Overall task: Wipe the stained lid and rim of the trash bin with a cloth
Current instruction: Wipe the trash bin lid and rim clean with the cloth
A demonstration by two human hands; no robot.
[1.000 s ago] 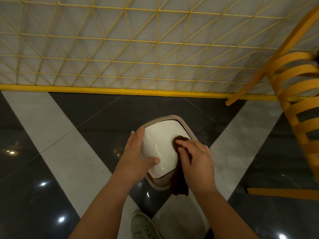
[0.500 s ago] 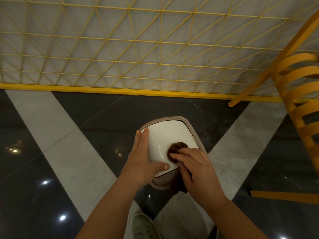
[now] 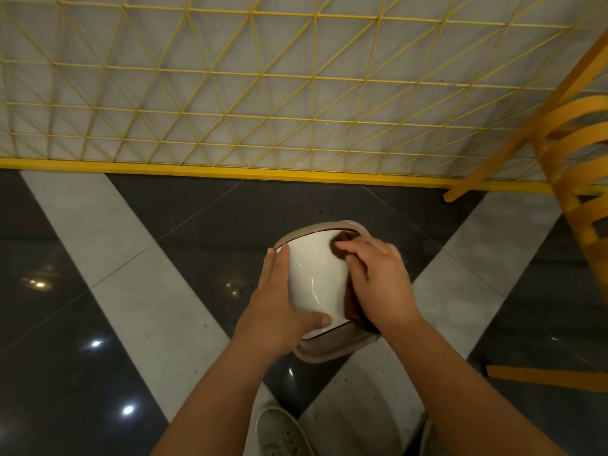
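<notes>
Trash bin [image 3: 332, 352] stands on the dark and pale tiled floor [image 3: 98, 258] right below me, just short of the yellow mesh fence [image 3: 263, 93]. Its white lid [image 3: 316, 278] is glossy and domed, ringed by a beige rim [image 3: 316, 230].

My left hand [image 3: 279, 311] lies along the lid's left edge with the fingers straight and the thumb across the near edge, bracing it; that grip is flat and wide, clasping nothing. My right hand [image 3: 378, 281] has its fingers curled down on a dark brown cloth [image 3: 342, 246], pressing it at the lid's far right corner beside the rim, while the rest of the cloth hangs under my palm down the right side.

I judge the bin light and easy to tip or slide on this polished floor, so the brace matters. The lid looks hard, smooth and slippery, and it may swing if pushed at its centre; pressure near the edges should be steadier. The cloth is soft and limp, so bunching it under the fingertips is best.

My shoe [image 3: 279, 432] shows below.
</notes>
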